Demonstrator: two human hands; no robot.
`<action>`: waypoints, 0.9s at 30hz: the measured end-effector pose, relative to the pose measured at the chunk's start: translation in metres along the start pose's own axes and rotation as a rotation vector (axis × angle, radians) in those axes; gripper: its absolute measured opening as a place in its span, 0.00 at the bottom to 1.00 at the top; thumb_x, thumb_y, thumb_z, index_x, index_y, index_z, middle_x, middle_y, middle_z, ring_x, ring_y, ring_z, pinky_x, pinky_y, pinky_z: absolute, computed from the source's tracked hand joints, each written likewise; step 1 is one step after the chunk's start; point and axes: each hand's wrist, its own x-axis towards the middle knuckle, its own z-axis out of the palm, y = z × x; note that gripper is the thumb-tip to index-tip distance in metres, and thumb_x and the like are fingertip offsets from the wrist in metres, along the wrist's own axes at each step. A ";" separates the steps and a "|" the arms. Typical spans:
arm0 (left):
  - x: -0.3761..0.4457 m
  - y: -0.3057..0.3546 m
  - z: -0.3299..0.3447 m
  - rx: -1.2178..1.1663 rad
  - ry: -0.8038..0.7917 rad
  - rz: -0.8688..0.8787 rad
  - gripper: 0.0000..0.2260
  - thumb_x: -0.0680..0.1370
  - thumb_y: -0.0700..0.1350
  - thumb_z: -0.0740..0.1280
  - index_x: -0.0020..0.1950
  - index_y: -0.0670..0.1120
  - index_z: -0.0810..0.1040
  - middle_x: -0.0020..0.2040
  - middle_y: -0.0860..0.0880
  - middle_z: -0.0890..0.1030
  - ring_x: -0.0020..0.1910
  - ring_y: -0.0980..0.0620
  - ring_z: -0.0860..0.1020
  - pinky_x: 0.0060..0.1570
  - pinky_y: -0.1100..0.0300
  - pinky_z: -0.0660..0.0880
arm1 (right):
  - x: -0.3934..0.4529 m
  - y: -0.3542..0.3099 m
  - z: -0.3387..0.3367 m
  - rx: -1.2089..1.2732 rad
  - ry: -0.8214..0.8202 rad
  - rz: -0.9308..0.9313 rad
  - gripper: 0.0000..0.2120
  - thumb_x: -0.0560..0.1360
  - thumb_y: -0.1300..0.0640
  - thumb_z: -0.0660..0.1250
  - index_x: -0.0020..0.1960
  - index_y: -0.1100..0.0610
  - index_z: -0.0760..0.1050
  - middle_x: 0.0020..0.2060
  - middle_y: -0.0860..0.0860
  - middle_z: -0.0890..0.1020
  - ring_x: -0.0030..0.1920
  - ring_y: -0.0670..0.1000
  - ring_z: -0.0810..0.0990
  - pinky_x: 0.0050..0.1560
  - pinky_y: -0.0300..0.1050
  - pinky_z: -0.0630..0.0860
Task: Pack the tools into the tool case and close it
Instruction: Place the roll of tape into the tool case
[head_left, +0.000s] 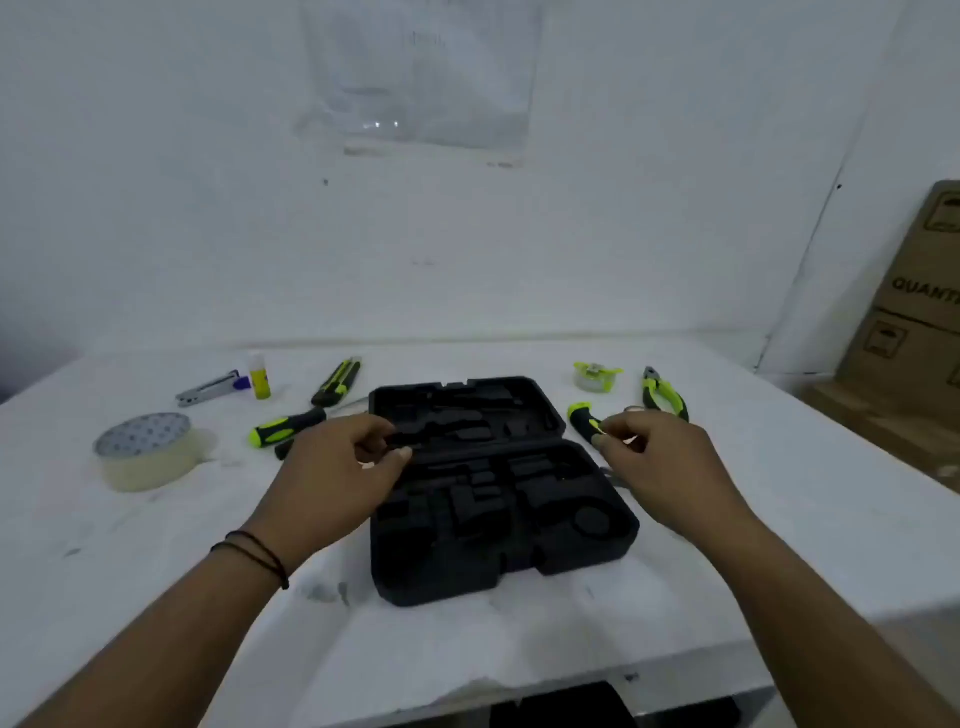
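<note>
The black tool case (498, 566) lies open in the middle of the white table, its moulded slots empty. My left hand (337, 467) is curled at the case's left rim near the hinge; a dark slim object shows between thumb and fingers. My right hand (660, 462) is just right of the case, fingertips pinched on a black and green tool handle (581, 418). A green-handled screwdriver (288, 427) and a utility knife (337, 383) lie to the left of the case. Green pliers (665, 395) lie at the far right.
A wide roll of tape (148, 452) sits at the left, with a glue stick (260, 376) and a metal stapler (210, 388) behind it. A small clear tape roll (597, 376) lies behind the right hand. Cardboard boxes (914, 312) stand off the table's right side.
</note>
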 end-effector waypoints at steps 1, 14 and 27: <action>-0.002 -0.005 0.005 -0.001 0.004 -0.007 0.13 0.72 0.49 0.70 0.54 0.45 0.80 0.42 0.53 0.80 0.41 0.58 0.78 0.39 0.74 0.67 | -0.002 0.004 0.006 -0.023 -0.023 0.032 0.10 0.74 0.53 0.66 0.52 0.54 0.81 0.46 0.49 0.83 0.41 0.46 0.77 0.43 0.37 0.69; -0.003 -0.043 0.043 0.082 0.024 -0.205 0.14 0.74 0.53 0.67 0.50 0.44 0.81 0.40 0.48 0.81 0.40 0.52 0.77 0.36 0.66 0.67 | 0.007 0.036 0.056 -0.136 -0.043 0.109 0.09 0.75 0.62 0.61 0.47 0.64 0.79 0.35 0.55 0.78 0.39 0.55 0.79 0.41 0.45 0.74; 0.037 -0.066 0.044 0.074 0.075 -0.156 0.07 0.74 0.41 0.66 0.43 0.41 0.84 0.40 0.44 0.84 0.39 0.51 0.77 0.38 0.62 0.66 | 0.024 0.033 0.083 -0.085 0.114 0.138 0.09 0.74 0.66 0.62 0.45 0.72 0.77 0.40 0.67 0.81 0.42 0.62 0.78 0.46 0.54 0.72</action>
